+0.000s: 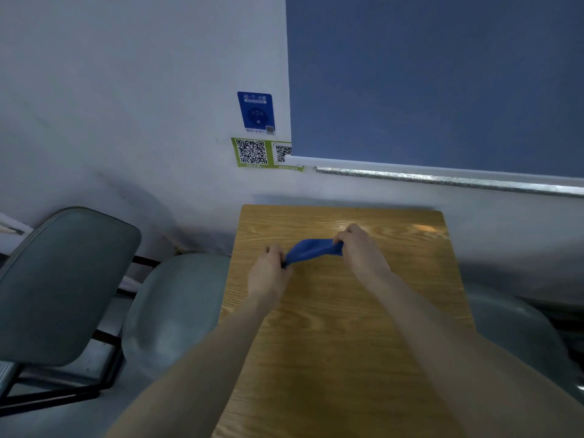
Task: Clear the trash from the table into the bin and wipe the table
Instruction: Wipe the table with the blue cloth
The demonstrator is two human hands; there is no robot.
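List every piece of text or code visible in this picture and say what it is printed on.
Blue sticker on the wall: white characters, too blurred to read.
Green sticker below it: QR code; the caption under it is unreadable.
Second green sticker, partly hidden: QR code, caption unreadable.
Blue cloth and wooden table: no text.

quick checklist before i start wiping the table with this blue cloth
1. Left hand grips one end of the blue cloth: ok.
2. Right hand grips the other end: ok.
3. Cloth spread flat for wiping: not ok, it is bunched between the hands.
4. Wooden table free of trash where visible: ok.
5. Bin within reach: cannot tell, none in view.
6. Chair apart from the table's left edge: ok.
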